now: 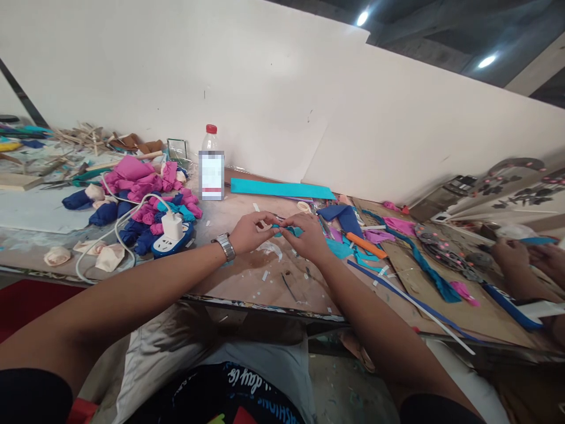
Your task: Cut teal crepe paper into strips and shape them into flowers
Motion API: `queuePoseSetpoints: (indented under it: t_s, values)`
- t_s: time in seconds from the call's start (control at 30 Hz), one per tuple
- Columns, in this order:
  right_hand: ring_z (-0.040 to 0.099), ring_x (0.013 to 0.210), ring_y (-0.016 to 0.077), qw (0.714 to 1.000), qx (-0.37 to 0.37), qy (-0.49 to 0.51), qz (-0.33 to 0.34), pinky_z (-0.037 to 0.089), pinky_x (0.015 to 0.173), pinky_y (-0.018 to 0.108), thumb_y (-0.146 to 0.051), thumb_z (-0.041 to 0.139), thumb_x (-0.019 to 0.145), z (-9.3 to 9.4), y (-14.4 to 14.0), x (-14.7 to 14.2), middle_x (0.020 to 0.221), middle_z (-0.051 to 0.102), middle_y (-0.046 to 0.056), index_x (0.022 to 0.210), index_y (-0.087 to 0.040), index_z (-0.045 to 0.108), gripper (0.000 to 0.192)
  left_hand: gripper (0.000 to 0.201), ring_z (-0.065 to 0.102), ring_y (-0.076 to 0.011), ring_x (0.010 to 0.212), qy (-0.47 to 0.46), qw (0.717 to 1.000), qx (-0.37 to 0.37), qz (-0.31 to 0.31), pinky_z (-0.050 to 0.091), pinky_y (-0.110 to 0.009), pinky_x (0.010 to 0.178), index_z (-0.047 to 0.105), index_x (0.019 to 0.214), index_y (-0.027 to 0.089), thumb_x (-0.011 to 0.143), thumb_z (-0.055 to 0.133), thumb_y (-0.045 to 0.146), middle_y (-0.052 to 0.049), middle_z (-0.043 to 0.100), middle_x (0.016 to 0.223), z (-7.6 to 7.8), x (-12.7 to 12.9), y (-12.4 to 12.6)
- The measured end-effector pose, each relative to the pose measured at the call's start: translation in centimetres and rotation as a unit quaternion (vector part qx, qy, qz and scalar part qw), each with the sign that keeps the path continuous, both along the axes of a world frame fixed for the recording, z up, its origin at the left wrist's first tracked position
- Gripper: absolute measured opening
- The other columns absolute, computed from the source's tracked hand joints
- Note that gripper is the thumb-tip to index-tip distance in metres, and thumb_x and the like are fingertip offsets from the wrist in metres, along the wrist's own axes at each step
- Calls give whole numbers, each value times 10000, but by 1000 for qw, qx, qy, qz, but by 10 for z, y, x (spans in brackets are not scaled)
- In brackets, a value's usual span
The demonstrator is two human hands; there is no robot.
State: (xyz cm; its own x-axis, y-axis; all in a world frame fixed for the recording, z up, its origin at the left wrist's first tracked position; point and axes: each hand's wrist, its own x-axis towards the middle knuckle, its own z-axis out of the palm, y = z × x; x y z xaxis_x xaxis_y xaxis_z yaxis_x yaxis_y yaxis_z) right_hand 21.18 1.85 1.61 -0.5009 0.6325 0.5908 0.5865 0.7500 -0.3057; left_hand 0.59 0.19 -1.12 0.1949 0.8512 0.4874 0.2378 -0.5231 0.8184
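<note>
My left hand point(251, 231) and my right hand point(306, 237) meet over the brown worktable point(247, 277), both pinching a small strip of teal cloth point(282, 228) between their fingertips. A metal watch point(225, 245) sits on my left wrist. Just right of my right hand lie more teal scraps point(342, 249) and an orange-handled cutter point(365, 244). A long teal sheet point(282, 189) lies flat behind my hands.
A red-capped plastic bottle point(211, 162) stands at the back. A blue power strip with a white charger point(172, 234) and a pile of pink and navy cloth flowers point(141, 194) lie left. Another person's hands point(525, 259) work at the far right beside blue strips.
</note>
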Motion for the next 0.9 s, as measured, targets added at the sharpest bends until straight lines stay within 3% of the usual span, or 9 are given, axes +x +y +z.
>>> queuePoseSetpoints:
  t_s: [0.33,0.57,0.9]
  values:
    - [684,895,251,1000,-6,6,-28,421,956,475,-480,684,910,2,1,2,919,775,49,936,-255,754,237,253,658,-192,914,-24,1000,-13,2,522,-311,773,720,986,196,874,669,417,-63,735,997,-2,-1,4]
    - [678,875,241,1000,9,7,-13,434,900,446,-404,697,909,1,2,2,893,765,42,908,-246,737,163,247,660,-174,858,-9,1000,-14,-10,504,-303,750,726,1027,193,898,644,387,-63,742,1000,-1,-1,3]
    - [663,886,234,1000,5,2,-7,424,877,416,-334,707,891,1,1,1,879,746,38,887,-232,715,102,257,694,-194,958,-32,999,-13,-36,513,-308,786,708,1041,206,897,658,412,-65,756,1070,-2,1,1]
